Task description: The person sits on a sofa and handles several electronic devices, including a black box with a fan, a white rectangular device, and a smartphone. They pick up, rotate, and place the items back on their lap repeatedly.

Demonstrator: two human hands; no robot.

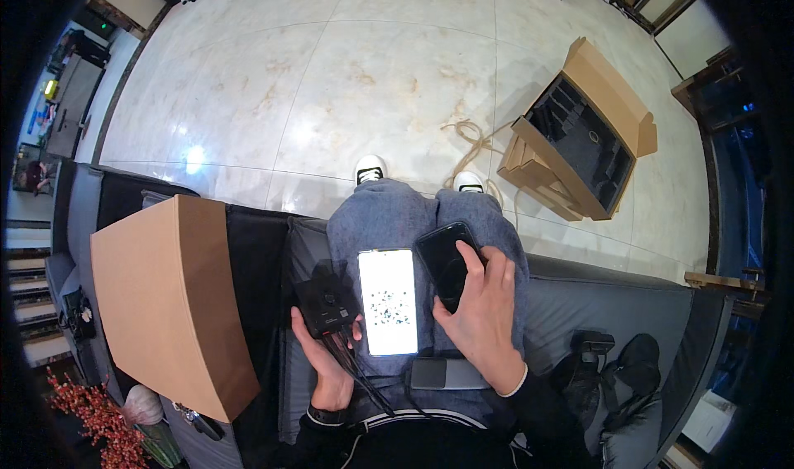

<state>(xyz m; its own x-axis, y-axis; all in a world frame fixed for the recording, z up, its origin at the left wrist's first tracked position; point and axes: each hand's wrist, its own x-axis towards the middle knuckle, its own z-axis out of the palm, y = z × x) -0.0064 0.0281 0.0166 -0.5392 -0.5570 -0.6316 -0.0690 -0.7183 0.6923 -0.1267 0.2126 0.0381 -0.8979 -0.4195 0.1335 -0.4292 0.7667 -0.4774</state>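
Note:
My left hand (329,357) holds a small black electronic box (325,306) with several black cables (353,370) running from its lower edge. My right hand (487,314) grips a dark smartphone (450,261) by its sides, above my right thigh; its screen looks black. Between the hands, on my lap, lies a second smartphone (389,270) with a bright white screen showing a printed-style code. Below it a grey and black rectangular device (448,373), perhaps a power bank, rests on my lap beside my right wrist.
I sit on a grey sofa (608,289). A closed cardboard box (139,295) stands at left. An open carton (574,140) with black foam lies on the tiled floor, with rope (474,140) beside it. A black strapped item (633,370) lies at right. Red berry stems (93,413) are lower left.

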